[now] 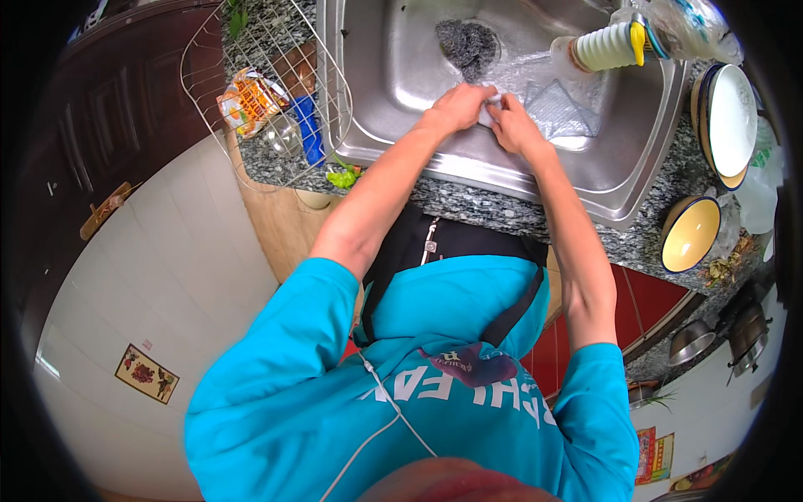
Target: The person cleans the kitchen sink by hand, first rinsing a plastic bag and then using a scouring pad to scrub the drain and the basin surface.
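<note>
My left hand (461,106) and my right hand (513,125) are close together low over the stainless steel sink (414,135). Between them they grip a bunched white cloth (487,115), mostly hidden by the fingers. Water appears to run from the white corrugated tap extension (605,49) to the right of my hands. Beyond my right hand, a wet greyish cloth (558,112) lies spread on the basin floor. A dark, tangled mass (467,49) sits past my left hand; I cannot tell whether it is a scourer or mesh.
At left, a wire rack (347,94) stands over the granite counter (266,168), with a food packet (252,103) and a blue-handled tool (307,132). Green pepper pieces (342,179) lie by the sink. At right are stacked enamel dishes (733,119) and a yellow bowl (691,235).
</note>
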Demonstrator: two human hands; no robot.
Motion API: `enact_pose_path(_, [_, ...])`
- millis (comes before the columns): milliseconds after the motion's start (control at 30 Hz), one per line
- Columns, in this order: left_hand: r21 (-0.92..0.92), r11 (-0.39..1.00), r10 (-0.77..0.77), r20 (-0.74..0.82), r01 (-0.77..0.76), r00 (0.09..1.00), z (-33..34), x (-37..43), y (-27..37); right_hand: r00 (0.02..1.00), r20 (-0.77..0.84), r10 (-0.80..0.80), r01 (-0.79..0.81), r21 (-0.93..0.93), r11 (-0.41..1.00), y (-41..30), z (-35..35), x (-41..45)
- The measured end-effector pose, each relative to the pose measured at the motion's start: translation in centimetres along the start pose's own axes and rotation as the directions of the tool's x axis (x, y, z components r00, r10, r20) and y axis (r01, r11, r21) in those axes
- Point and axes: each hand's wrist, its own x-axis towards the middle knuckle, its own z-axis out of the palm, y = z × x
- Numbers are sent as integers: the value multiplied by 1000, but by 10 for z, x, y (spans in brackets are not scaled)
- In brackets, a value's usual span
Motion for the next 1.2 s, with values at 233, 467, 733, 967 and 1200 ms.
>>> enact_pose_path(233, [203, 954, -229, 25, 219, 973, -57, -28, -45, 999, 8, -49, 48, 122, 991, -55, 44, 57])
enact_pose_path(467, [69, 981, -195, 347, 182, 917, 1, -11, -16, 942, 262, 208, -202, -50, 978, -9, -20, 1])
enact_pose_path(733, [188, 955, -272, 258, 228, 927, -7, -20, -15, 970, 207, 128, -149, 88, 985, -27, 1, 15])
enact_pose_path(967, [298, 862, -485, 245, 411, 840, -55, -45, -32, 940, 290, 179, -248, 219, 944, -77, 10, 45])
enact_pose_path(1200, [82, 981, -196, 376, 178, 906, 7, -17, 27, 956, 185, 229, -239, 36, 970, -8, -31, -23])
